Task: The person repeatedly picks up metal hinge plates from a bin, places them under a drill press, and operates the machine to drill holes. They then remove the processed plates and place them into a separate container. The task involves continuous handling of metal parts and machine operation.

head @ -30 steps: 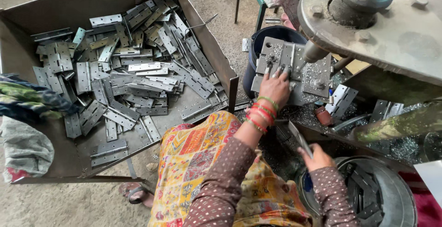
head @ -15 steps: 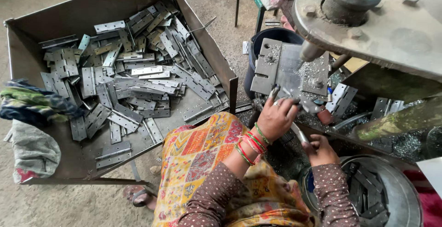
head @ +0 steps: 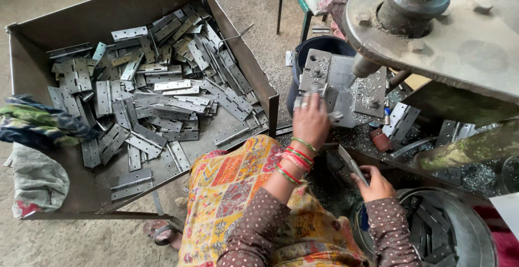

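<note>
My left hand [head: 312, 120], with coloured bangles on the wrist, rests on the grey metal die plate [head: 346, 80] under the press head. Its fingers close on a small flat hinge piece [head: 334, 116] at the plate's near edge. Lower and to the right, my right hand [head: 374, 185] grips another flat metal hinge [head: 352, 164] that points up and to the left. It hovers beside a round metal tub [head: 466, 229] holding several hinges. A patterned yellow and orange cloth [head: 238, 191] covers my lap.
A big rusty sheet-metal tray [head: 102, 18] at the left holds several grey hinges [head: 157, 99]. Rags [head: 32, 132] hang over its left edge. The heavy press head [head: 432, 23] overhangs the upper right. A dark bucket [head: 319, 44] stands behind the die plate, and metal shavings lie around it.
My left hand drew back from the die plate toward me, then moved forward onto its near edge again. My right hand stayed by the tub holding its hinge.
</note>
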